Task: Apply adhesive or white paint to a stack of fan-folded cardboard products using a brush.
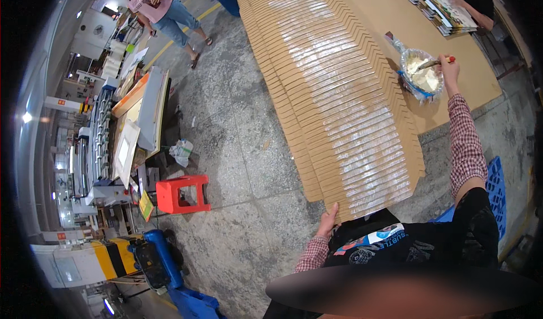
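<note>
A long row of overlapping brown cardboard sheets runs away from me, a glossy wet-looking white band down its middle. At the near left corner, my left hand grips the edge of the nearest sheet, thumb on top. My right hand reaches far to the right, closed around the handle of a brush with a red end. The brush's lower end rests in creamy white paste inside a plastic-lined bowl. The bowl stands on brown board to the right of the row.
Stacked printed boards lie at the far right beside another person's arm. A person in pink stands at the far left. A red stool, a blue-wheeled machine and a blue pallet stand on the floor.
</note>
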A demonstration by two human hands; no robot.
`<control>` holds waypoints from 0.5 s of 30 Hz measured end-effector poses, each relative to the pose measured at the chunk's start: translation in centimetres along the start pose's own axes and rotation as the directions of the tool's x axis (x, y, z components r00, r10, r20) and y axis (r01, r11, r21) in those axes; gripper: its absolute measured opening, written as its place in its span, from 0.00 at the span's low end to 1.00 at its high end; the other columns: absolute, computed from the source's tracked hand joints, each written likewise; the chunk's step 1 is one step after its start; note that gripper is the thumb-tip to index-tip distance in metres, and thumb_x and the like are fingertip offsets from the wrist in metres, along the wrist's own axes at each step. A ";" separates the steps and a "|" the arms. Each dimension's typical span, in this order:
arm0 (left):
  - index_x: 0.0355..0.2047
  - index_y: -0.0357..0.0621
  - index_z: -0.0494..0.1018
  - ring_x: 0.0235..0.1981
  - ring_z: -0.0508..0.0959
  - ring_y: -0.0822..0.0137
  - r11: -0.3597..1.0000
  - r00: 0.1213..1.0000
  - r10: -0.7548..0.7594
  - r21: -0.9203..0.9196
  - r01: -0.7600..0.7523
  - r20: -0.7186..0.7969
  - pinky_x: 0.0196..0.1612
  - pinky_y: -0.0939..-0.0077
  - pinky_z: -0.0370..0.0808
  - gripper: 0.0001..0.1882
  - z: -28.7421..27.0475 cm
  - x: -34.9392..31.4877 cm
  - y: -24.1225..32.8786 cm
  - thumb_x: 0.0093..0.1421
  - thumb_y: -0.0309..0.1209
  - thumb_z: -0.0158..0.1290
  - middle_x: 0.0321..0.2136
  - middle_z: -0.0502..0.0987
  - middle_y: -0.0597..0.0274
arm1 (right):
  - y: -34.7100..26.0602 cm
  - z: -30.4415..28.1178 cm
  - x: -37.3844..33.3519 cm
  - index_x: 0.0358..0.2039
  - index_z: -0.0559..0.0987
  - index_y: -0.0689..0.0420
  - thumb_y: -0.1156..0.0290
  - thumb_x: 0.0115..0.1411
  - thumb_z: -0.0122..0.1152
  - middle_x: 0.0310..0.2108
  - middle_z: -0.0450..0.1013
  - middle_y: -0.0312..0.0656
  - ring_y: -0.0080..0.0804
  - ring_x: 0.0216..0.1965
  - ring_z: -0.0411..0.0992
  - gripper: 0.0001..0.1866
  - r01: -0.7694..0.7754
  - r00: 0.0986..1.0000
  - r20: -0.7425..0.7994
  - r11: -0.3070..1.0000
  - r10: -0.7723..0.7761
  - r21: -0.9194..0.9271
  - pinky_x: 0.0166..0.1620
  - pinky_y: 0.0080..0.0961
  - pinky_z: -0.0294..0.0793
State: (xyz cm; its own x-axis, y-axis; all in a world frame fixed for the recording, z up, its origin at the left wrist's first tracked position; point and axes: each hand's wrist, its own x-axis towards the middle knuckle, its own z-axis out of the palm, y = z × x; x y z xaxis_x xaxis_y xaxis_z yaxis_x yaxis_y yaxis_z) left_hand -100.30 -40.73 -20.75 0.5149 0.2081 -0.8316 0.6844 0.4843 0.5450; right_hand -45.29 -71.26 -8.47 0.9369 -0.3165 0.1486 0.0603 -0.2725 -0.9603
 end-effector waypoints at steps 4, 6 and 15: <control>0.42 0.38 0.70 0.19 0.71 0.73 0.995 0.992 0.095 -0.006 -0.096 -0.079 0.15 0.79 0.64 0.30 0.8 -0.5 0.5 0.55 0.55 0.50 0.25 0.75 0.63 | 1.1 0.9 -0.5 0.23 0.76 0.63 0.65 0.50 0.61 0.19 0.73 0.38 0.22 0.20 0.72 0.12 0.122 0.984 -0.138 0.992 -0.116 0.032 0.25 0.18 0.70; 0.39 0.39 0.71 0.18 0.69 0.72 0.996 0.996 0.086 -0.008 -0.087 -0.023 0.16 0.77 0.63 0.28 0.8 -0.2 1.2 0.54 0.55 0.50 0.23 0.73 0.64 | 1.9 -0.6 0.3 0.26 0.77 0.62 0.64 0.50 0.61 0.20 0.74 0.37 0.20 0.24 0.73 0.12 0.155 0.985 -0.080 0.988 -0.154 0.012 0.28 0.18 0.71; 0.38 0.37 0.69 0.18 0.72 0.75 0.983 0.978 0.184 0.012 -0.183 -0.095 0.14 0.82 0.65 0.25 0.0 -0.3 1.3 0.60 0.51 0.44 0.23 0.75 0.64 | -5.0 -5.3 -23.1 0.32 0.74 0.61 0.65 0.58 0.56 0.30 0.72 0.36 0.22 0.28 0.71 0.11 0.011 0.943 0.330 0.995 -0.044 0.101 0.34 0.19 0.70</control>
State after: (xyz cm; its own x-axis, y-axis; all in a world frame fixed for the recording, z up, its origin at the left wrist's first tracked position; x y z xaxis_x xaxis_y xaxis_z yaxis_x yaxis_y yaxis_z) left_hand -99.59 -40.12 -19.82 0.5807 0.3729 -0.7237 0.5848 0.4274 0.6895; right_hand -69.09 -67.39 -5.88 0.9944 0.0134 0.1044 0.1051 -0.1830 -0.9775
